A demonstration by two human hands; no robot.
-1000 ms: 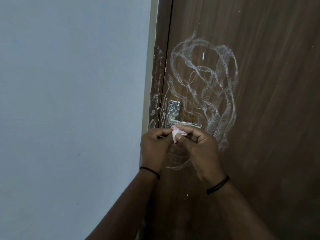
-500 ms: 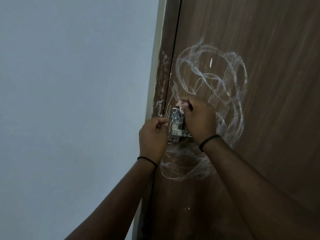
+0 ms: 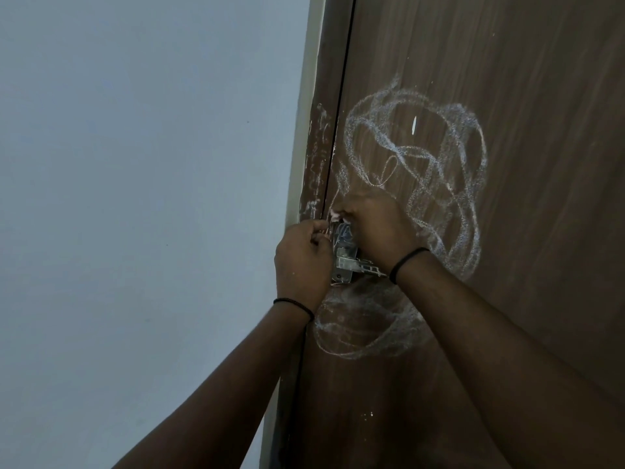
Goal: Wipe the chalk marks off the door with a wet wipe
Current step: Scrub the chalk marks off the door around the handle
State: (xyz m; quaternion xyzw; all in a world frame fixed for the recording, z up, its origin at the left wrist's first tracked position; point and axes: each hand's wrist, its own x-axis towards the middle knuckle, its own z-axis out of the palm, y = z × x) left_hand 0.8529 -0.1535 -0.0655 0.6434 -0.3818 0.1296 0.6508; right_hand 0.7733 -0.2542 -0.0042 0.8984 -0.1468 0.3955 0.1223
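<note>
1. Brown door (image 3: 507, 96), grey wall (image 3: 135, 164) on its left.
2. Chalk marks (image 3: 449, 184) loop above and below the metal handle plate (image 3: 345, 265), some on the frame.
3. Right hand (image 3: 375, 225) pinches the wet wipe (image 3: 335, 215) against the door's left edge, above the plate.
4. Left hand (image 3: 301, 265) curled beside the plate; cannot tell what it holds.

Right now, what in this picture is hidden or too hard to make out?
Head view only:
- Wet wipe: only a pale scrap shows; the right hand covers the rest.
- Door handle: both hands hide its upper part and most of the lever.
- Left hand: fingers curled; too dark to tell if they hold anything.
- Chalk marks: those under the hands are hidden.
- Door: cut off by the frame's edges.
</note>
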